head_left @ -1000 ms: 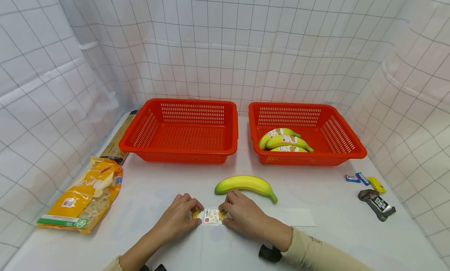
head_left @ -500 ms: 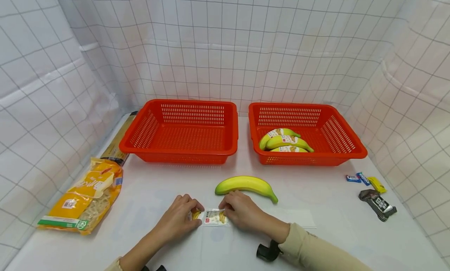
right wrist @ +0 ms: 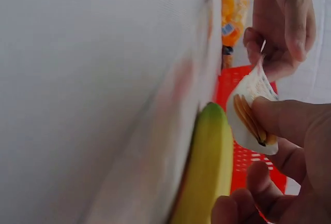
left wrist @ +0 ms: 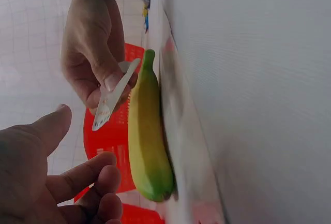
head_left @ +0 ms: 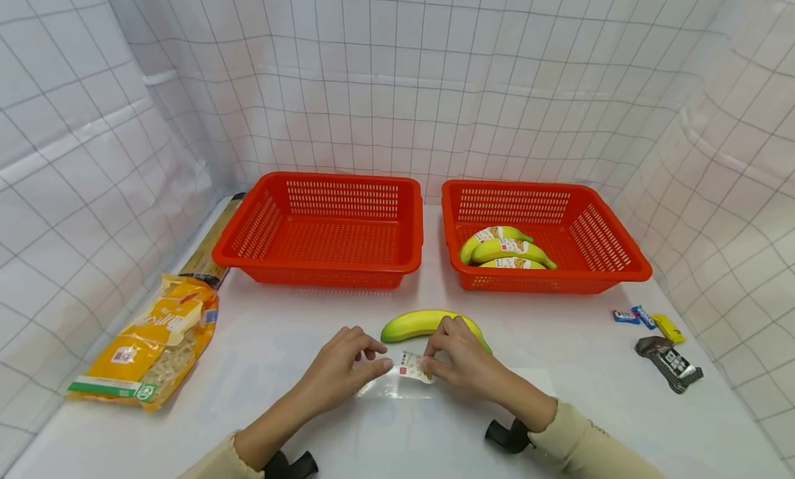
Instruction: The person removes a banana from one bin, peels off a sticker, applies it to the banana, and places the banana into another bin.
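Observation:
A bare yellow-green banana [head_left: 406, 324] lies on the white table [head_left: 279, 341], just behind my hands. My right hand [head_left: 435, 365] pinches a small banana-print sticker [head_left: 412, 366] between thumb and fingers and holds it lifted off the table. In the right wrist view the sticker [right wrist: 253, 113] curls over my thumb beside the banana [right wrist: 207, 167]. My left hand [head_left: 380, 358] is beside it, thumb and forefinger closed on the edge of a clear backing film [head_left: 385, 389] that lies on the table. In the left wrist view the sticker [left wrist: 111, 100] hangs from my right hand [left wrist: 111, 79] in front of the banana [left wrist: 147, 141].
Two red baskets stand at the back. The left one [head_left: 323, 265] holds nothing, and the right one [head_left: 546, 282] holds three stickered bananas [head_left: 506, 248]. A yellow pasta bag [head_left: 149, 348] lies at the left, small candy bars [head_left: 646, 317] and a dark packet [head_left: 667, 362] at the right.
The sticker lay flat on the table between both hands. My right hand has now peeled it up and moved it right, towards the banana, and the clear film stays by my left hand.

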Tool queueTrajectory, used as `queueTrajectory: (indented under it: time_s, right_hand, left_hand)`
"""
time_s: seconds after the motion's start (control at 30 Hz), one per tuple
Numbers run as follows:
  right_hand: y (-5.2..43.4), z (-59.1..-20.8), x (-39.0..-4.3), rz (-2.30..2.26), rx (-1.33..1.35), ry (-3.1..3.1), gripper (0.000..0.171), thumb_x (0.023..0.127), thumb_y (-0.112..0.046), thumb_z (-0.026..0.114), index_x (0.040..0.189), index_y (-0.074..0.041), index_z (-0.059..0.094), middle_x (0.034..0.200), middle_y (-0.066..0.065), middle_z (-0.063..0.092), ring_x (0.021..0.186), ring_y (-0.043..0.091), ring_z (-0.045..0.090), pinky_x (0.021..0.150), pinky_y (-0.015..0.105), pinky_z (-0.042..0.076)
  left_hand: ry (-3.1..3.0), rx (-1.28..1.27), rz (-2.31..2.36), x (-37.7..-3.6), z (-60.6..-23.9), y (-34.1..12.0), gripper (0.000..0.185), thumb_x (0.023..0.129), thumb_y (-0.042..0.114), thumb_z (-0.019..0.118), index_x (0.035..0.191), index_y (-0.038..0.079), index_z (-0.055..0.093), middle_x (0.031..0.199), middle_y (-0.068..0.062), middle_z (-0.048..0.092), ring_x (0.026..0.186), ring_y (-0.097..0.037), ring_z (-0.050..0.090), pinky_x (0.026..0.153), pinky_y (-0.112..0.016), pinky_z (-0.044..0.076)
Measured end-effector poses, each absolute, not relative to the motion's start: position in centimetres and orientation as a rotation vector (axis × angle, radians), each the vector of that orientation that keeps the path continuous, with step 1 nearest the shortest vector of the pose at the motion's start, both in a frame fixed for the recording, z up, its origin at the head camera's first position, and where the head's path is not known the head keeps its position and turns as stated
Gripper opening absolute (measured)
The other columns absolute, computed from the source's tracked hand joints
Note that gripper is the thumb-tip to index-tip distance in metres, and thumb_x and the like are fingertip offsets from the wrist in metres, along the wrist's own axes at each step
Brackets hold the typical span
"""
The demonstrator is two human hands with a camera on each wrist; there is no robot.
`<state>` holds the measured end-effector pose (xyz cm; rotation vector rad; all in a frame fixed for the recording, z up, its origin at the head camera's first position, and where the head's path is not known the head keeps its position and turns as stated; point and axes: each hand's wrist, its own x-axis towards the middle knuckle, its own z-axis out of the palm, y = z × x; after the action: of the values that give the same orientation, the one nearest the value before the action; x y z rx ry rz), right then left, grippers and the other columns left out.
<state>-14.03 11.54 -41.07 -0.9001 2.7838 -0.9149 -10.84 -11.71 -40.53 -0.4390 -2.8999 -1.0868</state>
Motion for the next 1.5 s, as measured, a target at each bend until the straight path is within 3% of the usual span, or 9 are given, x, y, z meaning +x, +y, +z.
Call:
queueTrajectory:
  time_s: [0.1, 0.23, 0.53, 0.63, 0.73, 0.83, 0.93, 1.17, 1.5]
  right_hand:
    - [11.9, -40.5, -14.2, -0.869, -0.988, 2.793, 0.013, 0.081, -0.023, 0.073, 0.071, -0.024, 0.064, 0.081, -0.002, 0.051, 0.085, 0.008, 0.038, 0.073, 0.023, 0.033]
    - [12.6, -40.0, -14.7, -0.874, -0.990, 2.801, 0.011, 0.080, -0.023, 0.073, 0.074, -0.023, 0.064, 0.077, -0.009, 0.053, 0.081, 0.007, 0.042, 0.071, 0.021, 0.037]
    - [14.4, -39.7, -17.2, -0.974, -0.786, 2.888, 0.021, 0.076, -0.030, 0.076, 0.066, -0.018, 0.061, 0.065, -0.008, 0.051, 0.068, 0.008, 0.043, 0.062, 0.023, 0.038]
    - [14.5, -39.7, -18.0, -0.928, -0.788, 2.947, 0.024, 0.077, -0.029, 0.075, 0.065, -0.016, 0.060, 0.064, -0.007, 0.051, 0.068, 0.009, 0.043, 0.081, 0.034, 0.048]
    - [14.4, -39.7, -18.6, -0.827, -0.811, 3.016, 0.027, 0.078, -0.028, 0.075, 0.063, -0.014, 0.057, 0.064, -0.005, 0.051, 0.069, 0.011, 0.044, 0.092, 0.044, 0.045]
    - [14.2, -39.8, -19.0, -0.726, -0.800, 3.042, 0.029, 0.078, -0.028, 0.075, 0.062, -0.013, 0.056, 0.064, -0.004, 0.050, 0.069, 0.012, 0.044, 0.074, 0.034, 0.046]
    - [14.0, -39.8, -19.4, -0.677, -0.760, 3.029, 0.032, 0.079, -0.028, 0.074, 0.060, -0.013, 0.053, 0.063, -0.003, 0.047, 0.067, 0.013, 0.042, 0.058, 0.025, 0.033]
    - [13.7, -39.9, -19.8, -0.635, -0.752, 2.998, 0.036, 0.080, -0.026, 0.072, 0.058, -0.012, 0.047, 0.062, -0.001, 0.040, 0.062, 0.012, 0.036, 0.054, 0.023, 0.025]
    - [13.6, -40.5, -19.7, -0.616, -0.717, 3.066, 0.031, 0.078, -0.027, 0.074, 0.067, -0.011, 0.050, 0.067, 0.001, 0.045, 0.062, 0.012, 0.039, 0.053, 0.023, 0.030]
  left_hand:
    - [-2.923, -0.570, -1.095, -11.9, -39.9, -10.0, 0.024, 0.079, 0.038, 0.072, 0.093, 0.019, 0.071, 0.077, 0.013, 0.052, 0.079, -0.010, 0.046, 0.066, -0.020, 0.038]
    - [-2.919, -0.686, -1.056, -13.2, -39.7, -8.4, 0.008, 0.081, 0.028, 0.072, 0.079, 0.020, 0.070, 0.071, 0.013, 0.053, 0.073, -0.008, 0.044, 0.062, -0.019, 0.036]
    - [-2.803, -0.624, -1.095, -16.2, -39.2, -6.8, 0.013, 0.079, 0.019, 0.073, 0.068, 0.016, 0.065, 0.061, 0.009, 0.051, 0.065, -0.007, 0.043, 0.070, -0.026, 0.041]
    - [-2.817, -0.592, -1.064, -17.2, -39.4, -6.4, 0.015, 0.077, 0.020, 0.074, 0.067, 0.015, 0.063, 0.060, 0.006, 0.050, 0.066, -0.008, 0.043, 0.066, -0.027, 0.041]
    - [-2.831, -0.575, -1.006, -18.0, -39.8, -6.0, 0.018, 0.076, 0.022, 0.074, 0.065, 0.014, 0.062, 0.061, 0.005, 0.052, 0.068, -0.008, 0.043, 0.059, -0.024, 0.035]
    - [-2.846, -0.571, -0.949, -18.5, -40.2, -5.8, 0.019, 0.076, 0.023, 0.074, 0.064, 0.014, 0.062, 0.062, 0.005, 0.055, 0.068, -0.009, 0.044, 0.058, -0.022, 0.033]
    - [-2.857, -0.578, -0.899, -18.9, -40.4, -5.6, 0.019, 0.076, 0.024, 0.074, 0.065, 0.014, 0.063, 0.063, 0.005, 0.057, 0.068, -0.009, 0.045, 0.058, -0.022, 0.034]
    - [-2.868, -0.589, -0.853, -19.5, -40.6, -5.4, 0.017, 0.075, 0.022, 0.073, 0.065, 0.012, 0.064, 0.064, 0.002, 0.058, 0.067, -0.011, 0.047, 0.057, -0.023, 0.035]
    - [-2.818, -0.658, -0.733, -19.3, -41.1, -5.3, 0.016, 0.074, 0.019, 0.073, 0.066, 0.011, 0.061, 0.068, 0.000, 0.059, 0.072, -0.015, 0.051, 0.061, -0.025, 0.038]
